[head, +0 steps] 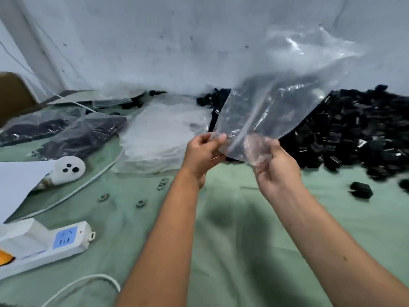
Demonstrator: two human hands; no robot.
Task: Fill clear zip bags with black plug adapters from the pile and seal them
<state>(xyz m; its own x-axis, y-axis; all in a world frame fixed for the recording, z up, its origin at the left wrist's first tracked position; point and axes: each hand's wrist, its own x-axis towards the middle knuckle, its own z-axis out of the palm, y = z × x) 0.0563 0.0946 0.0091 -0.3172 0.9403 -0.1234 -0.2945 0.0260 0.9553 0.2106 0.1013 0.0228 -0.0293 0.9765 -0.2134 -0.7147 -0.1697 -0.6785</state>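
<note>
Both hands hold up an empty bag [276, 107].
Left hand [204, 151] pinches its lower left edge; right hand [273, 165] fingers curl inside its mouth; pile [354, 138] at right.

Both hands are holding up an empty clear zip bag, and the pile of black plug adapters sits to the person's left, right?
Not quite. The head view shows the pile of black plug adapters on the person's right. The rest holds: left hand and right hand both hold up the empty clear zip bag.
</note>
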